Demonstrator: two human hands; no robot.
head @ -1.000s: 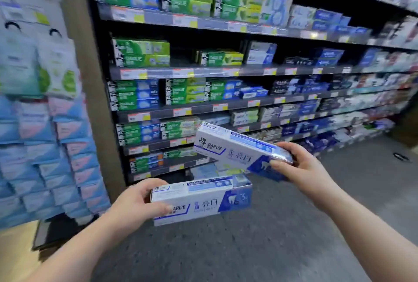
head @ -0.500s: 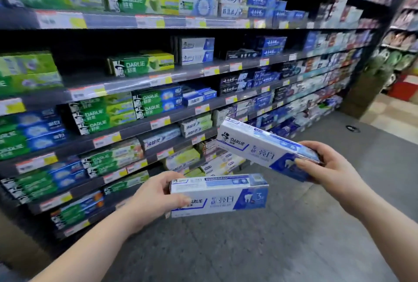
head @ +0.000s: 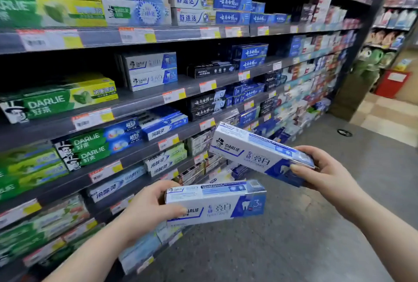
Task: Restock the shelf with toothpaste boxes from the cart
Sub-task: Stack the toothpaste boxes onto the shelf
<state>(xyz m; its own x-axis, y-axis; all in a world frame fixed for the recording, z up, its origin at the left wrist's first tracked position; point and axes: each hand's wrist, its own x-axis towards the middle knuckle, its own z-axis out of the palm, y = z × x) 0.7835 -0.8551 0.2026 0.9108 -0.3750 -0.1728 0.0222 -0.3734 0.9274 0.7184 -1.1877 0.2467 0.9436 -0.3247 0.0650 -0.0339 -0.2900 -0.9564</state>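
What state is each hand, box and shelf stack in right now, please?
Left hand, grips the lower box by its left end.
Lower box, held roughly level, off the shelf.
Right hand, grips the upper box by its right end.
Upper box, tilted, left end higher, not yet placed.
Matching Darlie stack, two boxes high on the shelf.

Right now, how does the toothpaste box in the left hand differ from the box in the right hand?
The left-hand box lies almost level; the right-hand box sits higher and tilts, its free end raised. The left hand grips its box by the left end, the right hand by the right end. Both are white-and-blue Darlie boxes.
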